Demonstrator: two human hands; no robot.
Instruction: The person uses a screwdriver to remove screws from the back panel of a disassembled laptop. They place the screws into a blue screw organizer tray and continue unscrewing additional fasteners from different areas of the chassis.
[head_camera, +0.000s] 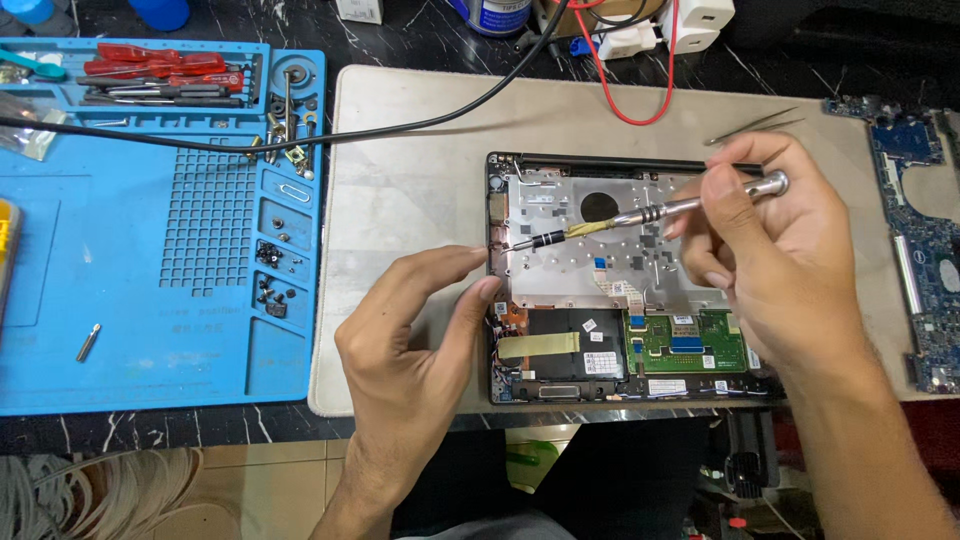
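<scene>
A screwdriver (640, 212) is pinched by the right hand (780, 250) between thumb and fingers, silver handle end up by the knuckles, shaft slanted down and away to that hand's left. Its dark tip sits at the left edge of the opened laptop (620, 280), right at the left hand's fingertips. The left hand (420, 340) is loosely curled, forefinger and thumb close together against the laptop's left rim beside the tip; whether a screw is held there cannot be told, too small. The laptop lies on a beige mat (420, 180) under both hands. For a clean job here, the shaft should be brought closer to upright over the screw head before any turn is applied; at this slant the bit is likely to cam out and the head could get chewed. Light downward pressure from the palm end, turning done by fingertips only. The left fingers are best kept steadying the tip, clear of the ribbon cable (540, 345) nearer the wrist. Loose screws are kept in the blue tray (150, 300) well out to the left hand's left; tweezers (755, 126) lie just beyond the right hand.
</scene>
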